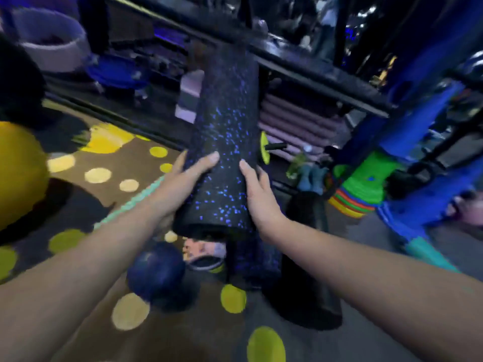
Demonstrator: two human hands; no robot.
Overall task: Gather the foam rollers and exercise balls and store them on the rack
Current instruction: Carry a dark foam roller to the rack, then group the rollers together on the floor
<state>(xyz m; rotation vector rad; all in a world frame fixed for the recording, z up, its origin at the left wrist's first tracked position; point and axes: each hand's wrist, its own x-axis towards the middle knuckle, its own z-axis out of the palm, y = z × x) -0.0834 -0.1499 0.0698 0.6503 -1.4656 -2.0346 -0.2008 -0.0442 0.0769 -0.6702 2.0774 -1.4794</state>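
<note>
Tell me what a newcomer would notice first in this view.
First, the black foam roller flecked with blue, held centre frame between the left hand and the right hand, its far end pointing toward the dark rack. Next, the big yellow ball at the left edge and the dark blue ball on the spotted carpet below the roller.

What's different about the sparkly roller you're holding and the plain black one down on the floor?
The speckled roller is dotted with blue flecks, but the black roller is plain all over. The speckled roller is held up in the air, with the left hand and right hand gripping its sides. The black roller rests on the floor and nobody is touching it. Both are dark foam cylinders.
</note>
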